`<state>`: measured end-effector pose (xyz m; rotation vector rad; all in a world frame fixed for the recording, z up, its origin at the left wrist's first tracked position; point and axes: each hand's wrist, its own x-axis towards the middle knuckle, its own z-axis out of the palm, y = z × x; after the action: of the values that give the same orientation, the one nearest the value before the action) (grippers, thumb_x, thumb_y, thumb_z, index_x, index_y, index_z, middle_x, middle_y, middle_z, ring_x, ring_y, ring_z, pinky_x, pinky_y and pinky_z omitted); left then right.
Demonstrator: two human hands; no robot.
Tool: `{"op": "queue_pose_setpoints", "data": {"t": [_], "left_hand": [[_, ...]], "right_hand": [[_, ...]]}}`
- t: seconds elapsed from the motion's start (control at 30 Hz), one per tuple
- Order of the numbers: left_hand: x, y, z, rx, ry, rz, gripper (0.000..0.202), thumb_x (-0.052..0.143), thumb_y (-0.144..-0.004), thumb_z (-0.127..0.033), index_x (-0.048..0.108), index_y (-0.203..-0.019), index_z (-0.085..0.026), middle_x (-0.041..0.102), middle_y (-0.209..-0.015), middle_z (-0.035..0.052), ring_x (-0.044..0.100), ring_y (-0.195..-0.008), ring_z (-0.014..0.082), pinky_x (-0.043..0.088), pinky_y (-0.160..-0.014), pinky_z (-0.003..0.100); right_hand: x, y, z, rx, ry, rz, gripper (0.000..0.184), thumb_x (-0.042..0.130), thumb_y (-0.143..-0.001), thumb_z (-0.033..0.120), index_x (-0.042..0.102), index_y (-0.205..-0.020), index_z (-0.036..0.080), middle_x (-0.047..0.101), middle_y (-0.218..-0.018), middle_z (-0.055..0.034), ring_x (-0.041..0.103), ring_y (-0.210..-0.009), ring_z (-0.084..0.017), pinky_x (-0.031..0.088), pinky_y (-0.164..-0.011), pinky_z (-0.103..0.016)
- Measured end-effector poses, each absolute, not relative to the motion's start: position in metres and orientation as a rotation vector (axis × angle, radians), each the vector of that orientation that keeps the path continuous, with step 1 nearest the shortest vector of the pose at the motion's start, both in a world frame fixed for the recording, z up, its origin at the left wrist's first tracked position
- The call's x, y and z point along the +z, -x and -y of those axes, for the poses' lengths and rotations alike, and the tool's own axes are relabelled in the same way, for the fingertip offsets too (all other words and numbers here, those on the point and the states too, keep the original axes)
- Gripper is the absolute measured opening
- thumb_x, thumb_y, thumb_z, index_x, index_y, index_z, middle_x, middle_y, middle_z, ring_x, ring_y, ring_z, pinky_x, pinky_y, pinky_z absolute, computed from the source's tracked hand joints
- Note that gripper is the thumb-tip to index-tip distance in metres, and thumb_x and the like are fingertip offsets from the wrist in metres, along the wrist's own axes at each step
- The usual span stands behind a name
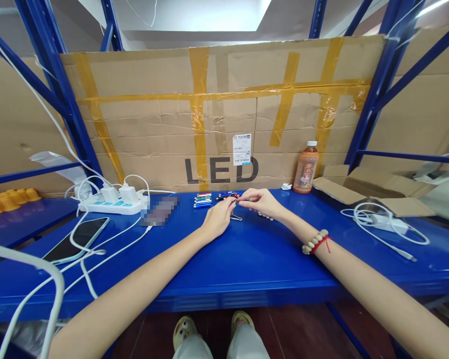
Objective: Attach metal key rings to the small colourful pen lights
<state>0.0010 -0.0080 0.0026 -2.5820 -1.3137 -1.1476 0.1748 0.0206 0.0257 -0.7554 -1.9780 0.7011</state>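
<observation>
My left hand (217, 218) and my right hand (261, 201) meet over the blue table, fingers closed in a pinch around something small and dark that I cannot make out. Just below the fingertips a thin silver metal loop (236, 218) shows, partly hidden by my left hand. Left of the hands lies a neat row of small coloured sticks (202, 200), green, blue and red among them. Behind my fingers are several more dark and blue slim pieces (227, 194). Under my right hand a small beaded strand (265, 216) rests on the table.
On the left are a white power strip (114, 203) with chargers, loose white cables and a phone (78, 240). At right stand an orange drink bottle (306, 168), an open cardboard box (370, 187) and a coiled white cable (387, 224). A cardboard wall (149, 134) closes the back.
</observation>
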Motion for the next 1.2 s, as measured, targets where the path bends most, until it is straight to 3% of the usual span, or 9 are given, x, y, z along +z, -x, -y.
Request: {"op": "queue_pose_setpoints", "data": {"t": [0.2, 0.37, 0.53, 1.2], "left_hand": [[0.004, -0.001, 0.009, -1.168, 2.638, 1.274, 0.024, 0.027, -0.09, -0.027, 0.046, -0.101, -0.02, 0.057, -0.086, 0.001, 0.053, -0.077, 0.0128, 0.036, -0.066, 0.021], [0.004, -0.001, 0.012, -1.136, 2.688, 1.25, 0.022, 0.026, -0.09, -0.027, 0.045, -0.097, -0.019, 0.057, -0.089, 0.0022, 0.053, -0.078, 0.0138, 0.036, -0.065, 0.022], [0.002, 0.002, 0.012, -1.064, 2.776, 1.198, 0.021, 0.024, -0.09, -0.028, 0.042, -0.095, -0.019, 0.056, -0.084, 0.0016, 0.054, -0.074, 0.0142, 0.036, -0.064, 0.022], [0.0, 0.003, 0.009, -1.042, 2.803, 1.124, 0.012, 0.029, -0.089, -0.026, 0.037, -0.093, -0.019, 0.058, -0.09, 0.0033, 0.057, -0.079, 0.0161, 0.04, -0.064, 0.023]], "right_hand": [[0.026, -0.175, -0.02, 0.743, 0.736, 1.957, 0.041, 0.069, -0.059, 0.037, 0.065, -0.092, 0.012, 0.059, -0.081, -0.0055, 0.046, -0.05, -0.005, 0.039, -0.045, -0.018], [0.027, -0.175, -0.02, 0.779, 0.664, 1.926, 0.029, 0.073, -0.054, 0.033, 0.066, -0.07, 0.01, 0.057, -0.078, -0.0053, 0.049, -0.052, -0.006, 0.04, -0.044, -0.019], [0.028, -0.177, -0.016, 0.844, 0.653, 1.963, 0.026, 0.073, -0.054, 0.032, 0.061, -0.06, 0.01, 0.055, -0.075, -0.0042, 0.048, -0.05, -0.006, 0.038, -0.041, -0.018], [0.029, -0.173, -0.006, 0.681, 0.667, 2.06, 0.03, 0.068, -0.06, 0.036, 0.054, -0.055, 0.01, 0.05, -0.06, -0.0019, 0.045, -0.047, -0.006, 0.035, -0.044, -0.02]]}}
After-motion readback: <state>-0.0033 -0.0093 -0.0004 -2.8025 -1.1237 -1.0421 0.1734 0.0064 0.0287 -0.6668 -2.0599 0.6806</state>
